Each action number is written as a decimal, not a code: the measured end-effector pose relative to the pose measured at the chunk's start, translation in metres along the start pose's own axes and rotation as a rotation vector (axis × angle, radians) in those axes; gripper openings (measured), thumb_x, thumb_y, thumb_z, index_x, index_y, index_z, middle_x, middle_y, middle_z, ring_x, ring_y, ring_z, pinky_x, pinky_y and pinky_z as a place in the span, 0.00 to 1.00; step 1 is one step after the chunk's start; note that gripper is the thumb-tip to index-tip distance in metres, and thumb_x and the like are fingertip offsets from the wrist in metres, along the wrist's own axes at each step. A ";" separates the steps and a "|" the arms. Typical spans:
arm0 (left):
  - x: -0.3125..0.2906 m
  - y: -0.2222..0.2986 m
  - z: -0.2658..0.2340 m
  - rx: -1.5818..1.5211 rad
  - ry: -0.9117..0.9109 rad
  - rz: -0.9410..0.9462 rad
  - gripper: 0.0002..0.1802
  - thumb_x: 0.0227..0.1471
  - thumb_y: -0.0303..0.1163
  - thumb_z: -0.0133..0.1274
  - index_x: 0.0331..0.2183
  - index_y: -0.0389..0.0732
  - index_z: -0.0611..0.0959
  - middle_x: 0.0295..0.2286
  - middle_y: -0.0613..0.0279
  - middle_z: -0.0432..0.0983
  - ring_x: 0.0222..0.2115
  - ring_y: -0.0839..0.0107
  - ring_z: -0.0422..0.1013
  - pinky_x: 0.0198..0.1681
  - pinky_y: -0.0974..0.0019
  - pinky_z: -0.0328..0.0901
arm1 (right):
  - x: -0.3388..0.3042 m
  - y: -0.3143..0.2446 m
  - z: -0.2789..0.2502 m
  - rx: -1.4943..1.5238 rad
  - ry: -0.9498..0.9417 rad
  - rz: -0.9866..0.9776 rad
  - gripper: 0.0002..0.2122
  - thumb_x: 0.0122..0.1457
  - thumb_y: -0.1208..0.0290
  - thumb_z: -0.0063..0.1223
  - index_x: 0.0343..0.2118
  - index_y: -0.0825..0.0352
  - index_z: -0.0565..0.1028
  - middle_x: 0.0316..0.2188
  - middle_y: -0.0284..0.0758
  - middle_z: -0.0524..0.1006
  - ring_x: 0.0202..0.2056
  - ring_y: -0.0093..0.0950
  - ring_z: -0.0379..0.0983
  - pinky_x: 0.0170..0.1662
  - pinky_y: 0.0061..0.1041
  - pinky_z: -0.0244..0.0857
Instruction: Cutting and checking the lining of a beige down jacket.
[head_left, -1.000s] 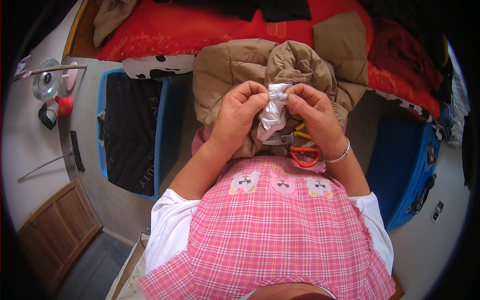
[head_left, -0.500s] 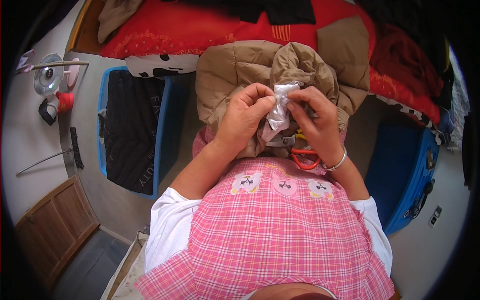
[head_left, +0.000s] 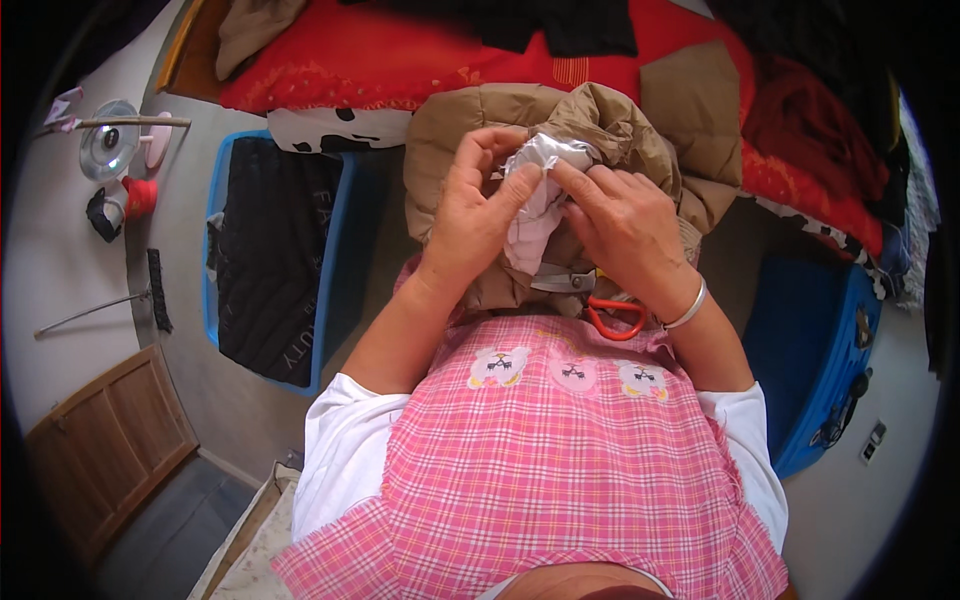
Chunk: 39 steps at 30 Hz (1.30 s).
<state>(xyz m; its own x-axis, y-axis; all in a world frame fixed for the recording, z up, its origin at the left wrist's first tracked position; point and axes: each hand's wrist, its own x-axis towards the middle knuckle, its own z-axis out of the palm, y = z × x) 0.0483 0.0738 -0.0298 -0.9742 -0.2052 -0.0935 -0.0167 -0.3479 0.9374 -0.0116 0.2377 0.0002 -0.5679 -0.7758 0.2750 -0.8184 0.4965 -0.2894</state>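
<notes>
Bridging left grip (head_left: 476, 208) and right grip (head_left: 636, 228) is white fabric (head_left: 532, 230).

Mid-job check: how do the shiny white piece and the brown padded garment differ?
Colour: the white piece is pale and glossy; the garment is brown and duller. Size: the white piece is small; the garment is larger. Position: the white piece is between the left hand and right hand; the garment spreads beneath and beyond them. Both look creased.
</notes>
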 end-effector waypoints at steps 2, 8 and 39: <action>0.002 0.002 -0.001 -0.080 0.060 -0.023 0.11 0.52 0.25 0.53 0.40 0.35 0.75 0.47 0.61 0.66 0.44 0.78 0.65 0.46 0.74 0.62 | -0.001 0.004 -0.002 0.052 0.014 -0.049 0.15 0.47 0.75 0.55 0.42 0.59 0.73 0.27 0.31 0.73 0.26 0.29 0.72 0.31 0.27 0.65; 0.023 -0.004 -0.031 0.386 0.111 0.106 0.10 0.51 0.24 0.54 0.38 0.37 0.77 0.29 0.69 0.74 0.31 0.83 0.69 0.35 0.78 0.64 | -0.019 0.003 -0.003 0.389 0.206 0.096 0.13 0.49 0.75 0.56 0.40 0.64 0.74 0.31 0.36 0.74 0.28 0.33 0.72 0.31 0.28 0.67; -0.014 0.004 -0.075 0.410 0.115 -0.087 0.30 0.53 0.38 0.53 0.54 0.36 0.64 0.43 0.60 0.70 0.42 0.72 0.66 0.47 0.69 0.60 | -0.113 0.185 -0.041 0.549 0.558 0.630 0.22 0.51 0.75 0.55 0.51 0.65 0.67 0.39 0.33 0.74 0.40 0.20 0.69 0.43 0.20 0.64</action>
<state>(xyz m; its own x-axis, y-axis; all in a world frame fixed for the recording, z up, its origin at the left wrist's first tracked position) 0.0784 0.0070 -0.0501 -0.9345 -0.2994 -0.1926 -0.2077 0.0191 0.9780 -0.1022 0.4332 -0.0473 -0.9587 -0.0703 0.2755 -0.2803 0.3967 -0.8741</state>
